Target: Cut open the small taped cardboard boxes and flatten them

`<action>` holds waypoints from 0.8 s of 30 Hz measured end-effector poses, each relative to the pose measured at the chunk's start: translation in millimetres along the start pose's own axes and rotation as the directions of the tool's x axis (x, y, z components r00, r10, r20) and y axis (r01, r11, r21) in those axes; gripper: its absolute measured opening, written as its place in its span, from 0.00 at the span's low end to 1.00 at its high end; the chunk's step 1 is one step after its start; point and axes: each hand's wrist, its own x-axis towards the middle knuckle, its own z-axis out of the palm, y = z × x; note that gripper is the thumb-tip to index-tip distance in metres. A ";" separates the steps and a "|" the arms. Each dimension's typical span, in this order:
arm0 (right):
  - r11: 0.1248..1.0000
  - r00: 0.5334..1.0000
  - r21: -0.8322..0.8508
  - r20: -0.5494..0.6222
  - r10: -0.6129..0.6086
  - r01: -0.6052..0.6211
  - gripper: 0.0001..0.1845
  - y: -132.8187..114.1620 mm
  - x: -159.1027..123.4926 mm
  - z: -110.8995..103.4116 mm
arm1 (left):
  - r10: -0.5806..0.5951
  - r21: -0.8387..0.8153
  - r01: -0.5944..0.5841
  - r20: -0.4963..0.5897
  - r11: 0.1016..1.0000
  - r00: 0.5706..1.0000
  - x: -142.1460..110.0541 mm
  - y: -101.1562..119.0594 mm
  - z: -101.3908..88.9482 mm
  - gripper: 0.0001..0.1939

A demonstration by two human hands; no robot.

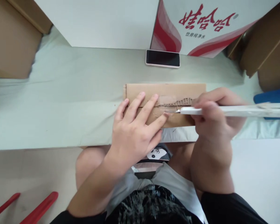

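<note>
A flat brown cardboard box (189, 90) lies near the front edge of the table. Its top has a lengthwise seam, a strip of clear tape and a torn patch baring the corrugated layer. My left hand (136, 130) presses on its left part, palm down with fingers spread, holding nothing. My right hand (218, 115) grips a long white craft knife (189, 111) between thumb and fingers. The knife lies almost level, its thin tip pointing left at the seam, close to my left thumb. Whether the tip is in the cardboard I cannot tell.
A phone (162, 59) lies behind the box, against a large white carton (112, 25) with red markings. Brown cartons stand at the left (11, 40) and right (266, 40). Something blue (270, 95) lies at the right. A pale green cloth (72, 93) covers the table.
</note>
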 end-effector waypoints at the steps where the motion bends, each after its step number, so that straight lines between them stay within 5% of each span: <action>1: 0.999 0.999 0.014 -0.029 -0.035 0.036 0.16 0.3 0.9 1.7 | -0.003 -0.003 0.003 -0.001 1.000 1.000 -0.1 1.0 -0.3 0.16; 6: 0.996 0.998 -0.058 0.003 0.067 -0.067 0.11 -8.0 0.5 6.6 | -0.018 -0.022 0.019 0.022 1.000 1.000 1.5 2.8 -2.9 0.17; 16: 0.964 0.993 -0.254 0.103 -0.056 0.080 0.08 -7.0 -5.1 -0.3 | -0.027 -0.033 0.029 0.043 0.999 0.999 2.3 3.2 -5.5 0.17; 24: 0.947 0.992 -0.322 0.120 0.033 0.007 0.08 -5.5 -4.5 8.3 | -0.032 -0.053 0.033 0.028 0.998 0.999 1.7 -1.0 -2.4 0.19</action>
